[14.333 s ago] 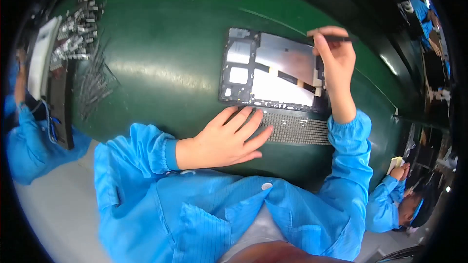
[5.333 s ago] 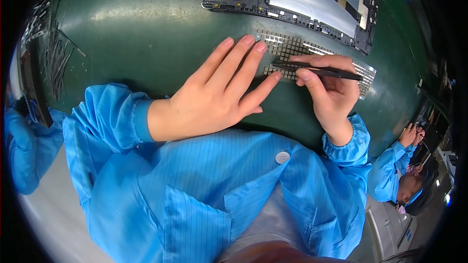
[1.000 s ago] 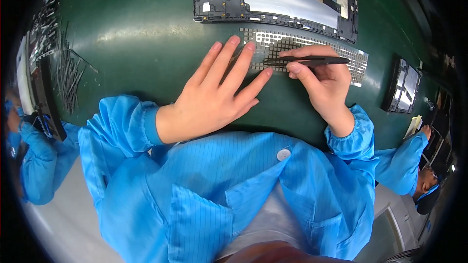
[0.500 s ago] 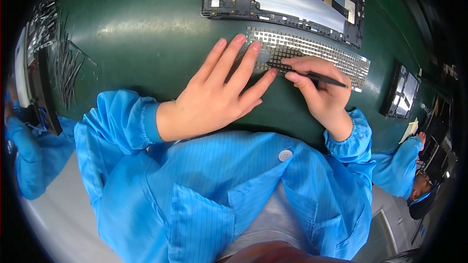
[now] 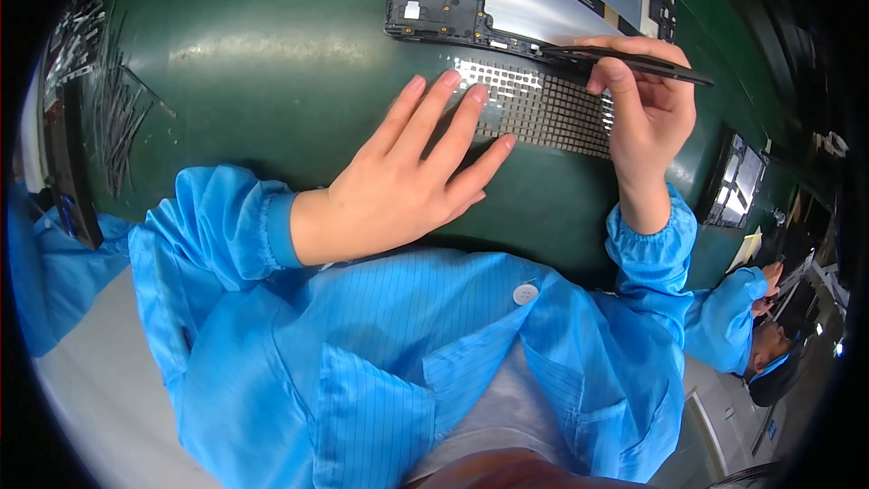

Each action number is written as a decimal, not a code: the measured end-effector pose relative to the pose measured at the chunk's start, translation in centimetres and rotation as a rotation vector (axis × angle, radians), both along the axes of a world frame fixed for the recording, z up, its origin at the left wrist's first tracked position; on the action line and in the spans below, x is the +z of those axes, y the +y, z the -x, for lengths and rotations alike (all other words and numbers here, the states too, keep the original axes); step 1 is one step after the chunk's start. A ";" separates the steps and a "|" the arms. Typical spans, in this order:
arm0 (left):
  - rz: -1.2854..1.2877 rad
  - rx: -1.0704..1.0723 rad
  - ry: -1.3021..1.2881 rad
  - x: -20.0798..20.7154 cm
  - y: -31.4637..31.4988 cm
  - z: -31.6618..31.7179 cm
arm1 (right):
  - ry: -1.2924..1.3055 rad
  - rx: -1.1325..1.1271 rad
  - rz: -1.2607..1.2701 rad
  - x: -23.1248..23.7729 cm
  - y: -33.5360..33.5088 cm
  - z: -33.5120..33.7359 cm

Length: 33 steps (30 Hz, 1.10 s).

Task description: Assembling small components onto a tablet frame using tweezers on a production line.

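Note:
My left hand (image 5: 394,181) lies with fingers spread, its fingertips on the left end of a clear sheet (image 5: 557,118) covered in rows of small dark square pads. Between the thumb and fingers of my right hand (image 5: 654,122) is a pair of black tweezers (image 5: 647,63). Their tips reach the near edge of an opened flat device (image 5: 552,14), which has a black frame and a silvery metal panel crossed by a dark strip. Whether the tips pinch a small pad is too small to tell.
Thin dark strips (image 5: 118,131) lie in a heap on the green table (image 5: 262,91) at the left, beside a dark-edged object (image 5: 77,172). Another flat device (image 5: 735,179) sits at the right. People in blue sleeves (image 5: 724,321) are at both sides.
My right hand has moved up and right, taking the tweezers from the pad sheet to the device's near edge. The left hand stays almost where it was.

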<state>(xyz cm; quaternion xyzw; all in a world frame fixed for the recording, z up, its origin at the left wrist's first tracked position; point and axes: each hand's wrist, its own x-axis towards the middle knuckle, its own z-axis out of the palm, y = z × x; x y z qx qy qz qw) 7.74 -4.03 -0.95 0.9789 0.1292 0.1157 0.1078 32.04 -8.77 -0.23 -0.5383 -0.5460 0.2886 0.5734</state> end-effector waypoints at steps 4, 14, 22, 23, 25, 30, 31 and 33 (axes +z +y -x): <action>-0.009 0.003 -0.005 -0.2 0.0 0.3 | 0.007 -0.010 -0.003 0.0 0.4 0.6; 0.004 -0.003 -0.001 -0.2 -0.1 0.1 | -0.119 -0.009 -0.008 0.2 0.0 0.6; 0.009 0.013 -0.008 -0.2 -0.2 -0.1 | 0.167 0.049 0.254 1.0 -3.8 2.8; 0.011 0.010 -0.006 -0.2 -0.3 -0.1 | 0.181 0.071 0.281 0.6 -4.2 3.0; 0.005 0.010 -0.007 -0.1 -0.2 -0.1 | 0.174 0.052 0.328 0.4 -4.5 3.4; -0.008 0.015 -0.021 -0.3 -0.2 -0.1 | 0.176 0.051 0.332 0.2 -4.4 3.5; -0.009 0.017 -0.022 -0.3 -0.2 -0.1 | 0.175 0.051 0.331 0.2 -4.4 3.6; -0.009 0.016 -0.026 -0.3 -0.2 0.0 | 0.194 0.017 0.320 0.3 -4.3 3.8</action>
